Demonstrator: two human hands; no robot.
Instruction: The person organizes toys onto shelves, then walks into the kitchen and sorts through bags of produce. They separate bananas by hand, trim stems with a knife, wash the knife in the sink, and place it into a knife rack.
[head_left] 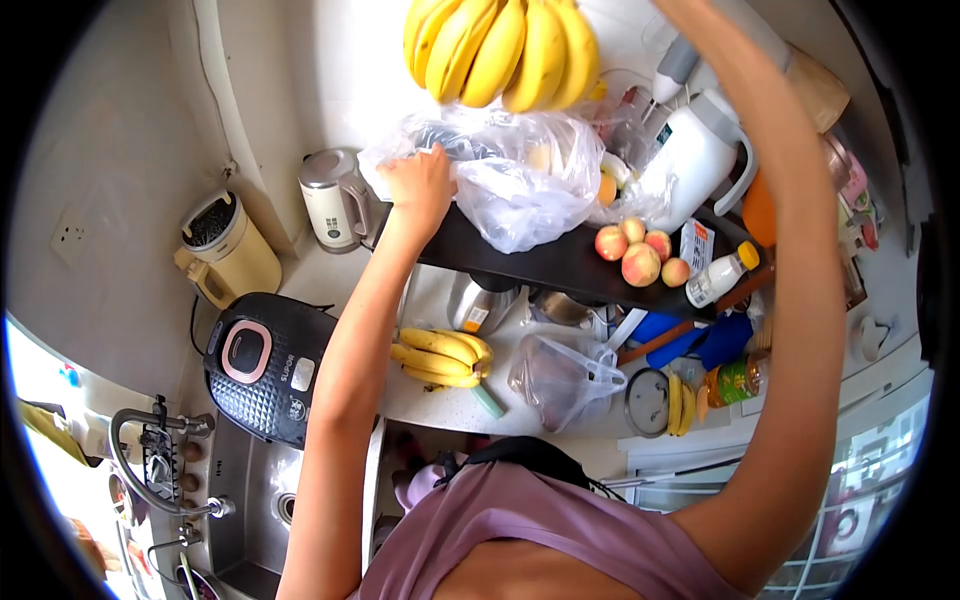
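Observation:
My left hand (418, 185) is closed on the left edge of a clear plastic bag (525, 195) on the black shelf (540, 270). The bag is crumpled, and dark and pale shapes show through it. Just above it is a large bunch of yellow bananas (500, 50), cut off by the top edge of the view; what supports it is hidden. My right forearm (785, 120) reaches up past the top edge, so my right hand is out of sight. Several peaches (641, 265) lie on the shelf to the right of the bag.
On the shelf's right stand a white jug (690, 155) and a yellow-capped bottle (722, 275). Below are more bananas (440, 355), a tied plastic bag (565, 380) and an oil bottle (735, 380). A black rice cooker (270, 365), kettle (335, 200) and sink (255, 500) are left.

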